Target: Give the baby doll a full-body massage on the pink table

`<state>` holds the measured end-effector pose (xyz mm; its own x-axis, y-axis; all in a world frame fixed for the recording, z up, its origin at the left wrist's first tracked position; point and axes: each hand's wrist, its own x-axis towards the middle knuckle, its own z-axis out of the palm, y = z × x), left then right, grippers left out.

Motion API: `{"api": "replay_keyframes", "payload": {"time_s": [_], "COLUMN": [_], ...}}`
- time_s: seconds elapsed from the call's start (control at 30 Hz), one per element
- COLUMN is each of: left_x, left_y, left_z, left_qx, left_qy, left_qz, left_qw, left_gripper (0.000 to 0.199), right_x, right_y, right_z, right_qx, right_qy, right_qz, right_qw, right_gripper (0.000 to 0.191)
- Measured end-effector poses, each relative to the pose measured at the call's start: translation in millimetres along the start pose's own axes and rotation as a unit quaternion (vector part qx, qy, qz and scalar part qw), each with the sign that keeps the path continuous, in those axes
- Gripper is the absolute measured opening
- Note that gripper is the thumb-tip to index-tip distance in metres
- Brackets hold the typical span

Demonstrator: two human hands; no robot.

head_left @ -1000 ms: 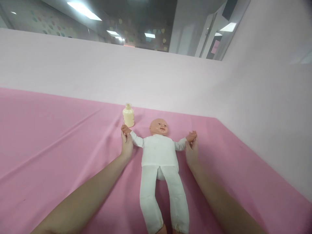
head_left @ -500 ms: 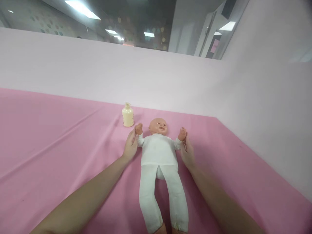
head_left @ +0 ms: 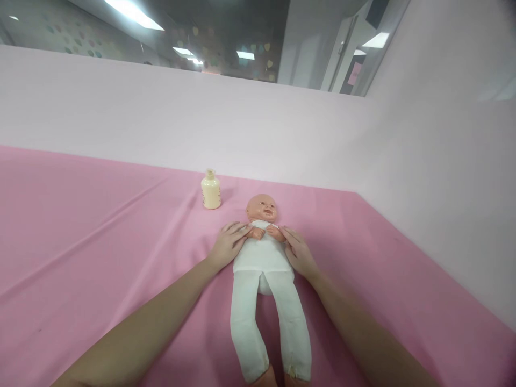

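Note:
A baby doll [head_left: 264, 255] in a white top and white trousers lies on its back, head away from me. Both its forearms are folded over its chest, the small hands close together. My left hand [head_left: 230, 244] lies over the doll's arm on the left side, fingers extended against it. On the other side my right hand [head_left: 297, 250] rests along the doll's other arm, its fingertips by the doll's wrist. Neither palm shows, and the doll's sleeves are mostly covered by my hands.
The doll lies on a pink cloth surface [head_left: 100, 226]. A cream pump bottle [head_left: 211, 192] stands upright beyond my left hand, left of the doll's head. A pale wall [head_left: 181, 118] with a window above rises behind, and another wall is at the right.
Both my hands have moved inward, bringing the doll's arms from spread out at its sides to folded over its chest. The bottle has stayed in place.

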<state>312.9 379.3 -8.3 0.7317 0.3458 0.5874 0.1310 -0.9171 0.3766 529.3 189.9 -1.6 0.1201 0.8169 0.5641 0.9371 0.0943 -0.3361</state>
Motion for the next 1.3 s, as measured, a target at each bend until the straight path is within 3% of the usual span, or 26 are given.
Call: {"api": "replay_keyframes", "payload": {"time_s": [0.17,0.3,0.4,0.53,0.67,0.73,0.83,1.0,1.1,1.2,1.3], "left_x": [0.3,-0.6,-1.6,-1.8,-1.0,-0.7,-0.4,0.4,1.4,2.3,1.7], "left_y": [5.8,9.8,6.1,-11.1,-32.7,-38.9,-37.0,-12.2,-0.4,3.1,2.3], "left_z": [-3.8,-7.8,-8.4,-3.1,4.4,6.1,4.3,-5.8,-11.0,-12.9,-10.6], "left_qx": [-0.015,-0.067,-0.161,-0.288,-0.331,-0.331,-0.325,-0.3,-0.265,-0.209,-0.152], "left_qy": [0.029,0.112,0.171,0.212,0.257,0.269,0.263,0.207,0.164,0.13,0.087], "left_qz": [-0.009,-0.076,-0.155,-0.226,-0.318,-0.342,-0.333,-0.206,-0.176,-0.134,-0.101], "left_qw": [0.999,0.989,0.96,0.906,0.85,0.837,0.845,0.908,0.934,0.96,0.979], "left_gripper": [0.039,0.037,0.04,0.042,0.036,0.034,0.036,0.044,0.044,0.041,0.04], "right_x": [-2.2,-2.3,1.7,3.1,-2.7,-5.4,-8.4,-8.0,-1.7,4.3,4.3], "right_y": [-0.3,-1.3,2.4,25.7,56.4,64.5,65.9,53.6,37.4,17.4,3.7], "right_z": [-0.8,-4.4,-5.8,-1.3,5.8,8.5,11.6,10.7,4.2,-3.2,-6.2], "right_qx": [0.025,0.1,0.199,0.316,0.361,0.376,0.361,0.31,0.279,0.261,0.245], "right_qy": [0.013,0.092,0.173,0.264,0.284,0.278,0.277,0.276,0.274,0.241,0.186], "right_qz": [0.018,0.111,0.16,0.23,0.357,0.373,0.345,0.303,0.245,0.183,0.168], "right_qw": [0.999,0.985,0.951,0.882,0.814,0.801,0.821,0.858,0.887,0.917,0.937], "right_gripper": [0.053,0.051,0.054,0.061,0.071,0.073,0.073,0.065,0.061,0.056,0.053]}}
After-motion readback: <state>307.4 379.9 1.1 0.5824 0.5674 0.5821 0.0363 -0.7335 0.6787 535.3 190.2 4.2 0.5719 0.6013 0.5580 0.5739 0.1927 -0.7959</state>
